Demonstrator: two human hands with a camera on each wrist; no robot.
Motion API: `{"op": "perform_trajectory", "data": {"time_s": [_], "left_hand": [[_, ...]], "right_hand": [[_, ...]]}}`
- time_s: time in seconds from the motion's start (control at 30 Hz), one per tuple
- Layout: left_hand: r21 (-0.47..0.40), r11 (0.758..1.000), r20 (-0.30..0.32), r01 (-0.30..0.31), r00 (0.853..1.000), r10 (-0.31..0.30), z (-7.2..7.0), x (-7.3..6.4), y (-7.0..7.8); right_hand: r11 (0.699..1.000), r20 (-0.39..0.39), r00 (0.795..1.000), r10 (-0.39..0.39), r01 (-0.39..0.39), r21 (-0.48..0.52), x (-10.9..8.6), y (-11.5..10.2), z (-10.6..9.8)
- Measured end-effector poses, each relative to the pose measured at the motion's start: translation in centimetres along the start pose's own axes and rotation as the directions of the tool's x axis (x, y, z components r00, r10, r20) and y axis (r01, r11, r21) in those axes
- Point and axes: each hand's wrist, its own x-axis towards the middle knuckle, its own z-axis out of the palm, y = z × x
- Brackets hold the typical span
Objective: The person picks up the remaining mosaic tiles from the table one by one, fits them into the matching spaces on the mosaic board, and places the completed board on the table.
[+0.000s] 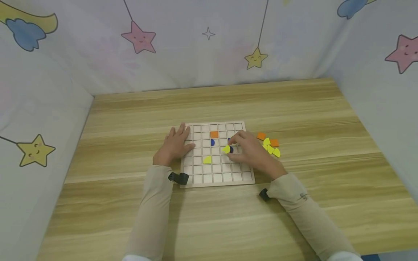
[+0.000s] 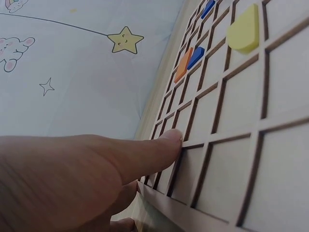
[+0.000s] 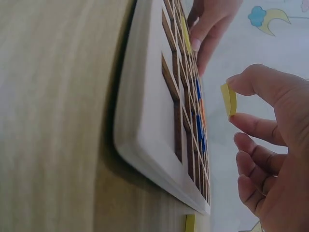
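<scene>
My right hand (image 1: pixel 249 150) pinches a small yellow tile (image 3: pixel 229 100) between thumb and index finger, above the right part of a wooden grid board (image 1: pixel 217 185). My left hand (image 1: pixel 173 146) rests on the board's left edge, fingers straight, its thumb lying over the grid in the left wrist view. In the grid sit an orange square tile (image 1: pixel 213 134), a blue rounded tile (image 1: pixel 212 143) just below it, and a yellow tile with one rounded corner (image 1: pixel 207 159). More blue shows beside the right hand's fingers, partly hidden by them.
Right of the board, a loose cluster holds several yellow tiles (image 1: pixel 270 149) and orange tiles (image 1: pixel 274 143). The board lies on a wood-grain table (image 1: pixel 215 217). A printed fabric wall (image 1: pixel 183 54) stands behind and at both sides.
</scene>
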Motion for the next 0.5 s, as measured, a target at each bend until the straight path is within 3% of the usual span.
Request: {"op": "perform_trajectory", "data": {"time_s": [0.2, 0.5], "left_hand": [[-0.014, 1.0, 0.006, 0.006, 1.0, -0.006, -0.1, 0.1, 0.1], [-0.015, 1.0, 0.009, 0.011, 1.0, -0.011, -0.1, 0.0, 0.0]], "right_hand": [[0.998, 0.068, 0.997, -0.034, 0.037, -0.042, 0.2, -0.7, 0.8], [0.993, 0.091, 0.99, -0.105, 0.11, -0.048, 0.5, -1.3, 1.5]]}}
